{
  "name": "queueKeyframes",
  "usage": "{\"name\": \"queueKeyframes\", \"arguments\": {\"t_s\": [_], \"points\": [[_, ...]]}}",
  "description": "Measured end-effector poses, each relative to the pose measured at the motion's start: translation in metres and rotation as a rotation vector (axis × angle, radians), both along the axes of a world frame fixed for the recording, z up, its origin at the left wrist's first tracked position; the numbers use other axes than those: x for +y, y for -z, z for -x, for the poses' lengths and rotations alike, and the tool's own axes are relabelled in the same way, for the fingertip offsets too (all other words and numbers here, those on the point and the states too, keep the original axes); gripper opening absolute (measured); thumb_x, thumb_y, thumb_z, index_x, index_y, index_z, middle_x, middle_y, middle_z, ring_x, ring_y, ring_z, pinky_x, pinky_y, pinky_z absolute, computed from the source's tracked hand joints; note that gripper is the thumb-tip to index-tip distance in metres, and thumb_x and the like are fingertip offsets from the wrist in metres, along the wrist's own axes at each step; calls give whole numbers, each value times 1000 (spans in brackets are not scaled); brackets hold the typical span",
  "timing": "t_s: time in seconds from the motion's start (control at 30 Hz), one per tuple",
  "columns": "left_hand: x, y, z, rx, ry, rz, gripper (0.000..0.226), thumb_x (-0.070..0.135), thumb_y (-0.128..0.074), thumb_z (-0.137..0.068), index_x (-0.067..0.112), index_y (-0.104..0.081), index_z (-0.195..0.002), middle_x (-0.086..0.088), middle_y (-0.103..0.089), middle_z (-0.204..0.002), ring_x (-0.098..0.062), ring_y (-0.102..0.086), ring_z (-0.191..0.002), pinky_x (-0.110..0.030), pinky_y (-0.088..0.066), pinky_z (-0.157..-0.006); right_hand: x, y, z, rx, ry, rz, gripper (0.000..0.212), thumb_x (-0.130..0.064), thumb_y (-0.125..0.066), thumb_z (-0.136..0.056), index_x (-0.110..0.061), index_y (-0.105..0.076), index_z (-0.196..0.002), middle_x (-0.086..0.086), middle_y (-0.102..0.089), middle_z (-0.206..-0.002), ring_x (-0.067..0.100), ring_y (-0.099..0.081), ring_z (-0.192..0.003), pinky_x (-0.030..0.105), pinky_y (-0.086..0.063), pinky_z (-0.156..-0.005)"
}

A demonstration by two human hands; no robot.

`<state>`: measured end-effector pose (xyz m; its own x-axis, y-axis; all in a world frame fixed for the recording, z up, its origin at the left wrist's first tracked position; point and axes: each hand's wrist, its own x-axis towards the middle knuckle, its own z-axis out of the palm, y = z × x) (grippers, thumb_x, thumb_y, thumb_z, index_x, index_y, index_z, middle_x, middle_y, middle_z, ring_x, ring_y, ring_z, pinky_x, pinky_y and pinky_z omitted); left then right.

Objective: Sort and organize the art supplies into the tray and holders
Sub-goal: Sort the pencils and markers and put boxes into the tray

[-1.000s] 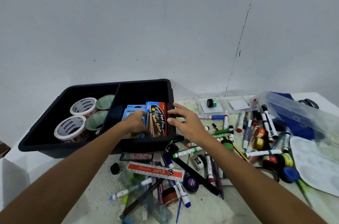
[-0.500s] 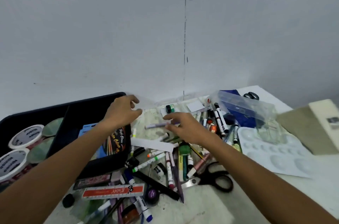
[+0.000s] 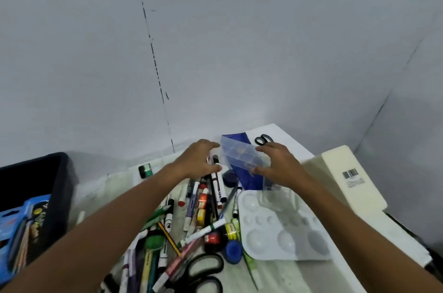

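Note:
A clear compartmented holder [image 3: 239,156] lies on its side over a dark blue sheet [image 3: 247,177] at the back of the table. My right hand [image 3: 280,165] grips its right part, fingers over the top edge and thumb below. My left hand [image 3: 199,161] is cupped at its left end, fingertips just touching the corner. A heap of markers, pens and pencils [image 3: 203,208] lies under my left forearm. The black tray [image 3: 55,187] stands at far left with blue pencil packs [image 3: 21,228] inside.
A white paint palette [image 3: 275,235] lies in front of the holder. Large black scissors [image 3: 203,271] lie near the front, small scissors [image 3: 262,140] at the back. A white foam block [image 3: 345,177] sits right. A green jar [image 3: 145,170] and a blue lid [image 3: 233,248] lie nearby.
Both hands left the tray and pencil packs and moved right to the clear holder. The view swung right, so the tray now sits at the left edge.

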<state>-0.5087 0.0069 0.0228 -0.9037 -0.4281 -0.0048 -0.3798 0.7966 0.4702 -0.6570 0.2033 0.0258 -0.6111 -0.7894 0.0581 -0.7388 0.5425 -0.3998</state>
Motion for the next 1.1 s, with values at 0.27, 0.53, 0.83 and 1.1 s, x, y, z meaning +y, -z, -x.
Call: {"name": "queueKeyframes", "arguments": {"t_s": [0.27, 0.53, 0.83, 1.1], "points": [[9, 15, 34, 145, -67, -99, 86, 37, -80, -71, 27, -34, -144, -4, -21, -153, -24, -42, -129, -30, -40, -101, -3, 14, 20, -182, 76, 158, 84, -46, -84, -60, -21, -53, -134, 4, -61, -124, 26, -54, -114, 41, -50, -92], [-7, -15, -6, 227, -58, 117, 80, 58, -69, -71, 30, -43, -141, -4, -31, -152, -22, -21, -141, -46, -21, -116, -26, -29, 4, -198, -96, 235, 72, -22, -83, -69, -22, -51, -134, 3, -52, -134, 24, -47, -121, 37, -43, -97], [-31, -18, -133, -115, -179, 190, 94, 81, -52, -66, 32, -33, -145, 3, -35, -151, -17, -30, -138, -45, -21, -115, -92, -25, -58, -428, -542, 97, 68, -9, -81, -70, -24, -54, -131, -7, -48, -127, 11, -45, -118, 23, -40, -96], [-52, -14, -169, -116, -383, 210, 95, 81, -53, -68, 25, -38, -143, 0, -40, -148, -20, -32, -135, -46, -27, -111, -154, -17, -84, -265, -692, 90, 67, -15, -79, -73, -21, -51, -133, 3, -43, -143, 19, -27, -136, 37, -26, -113]]}}
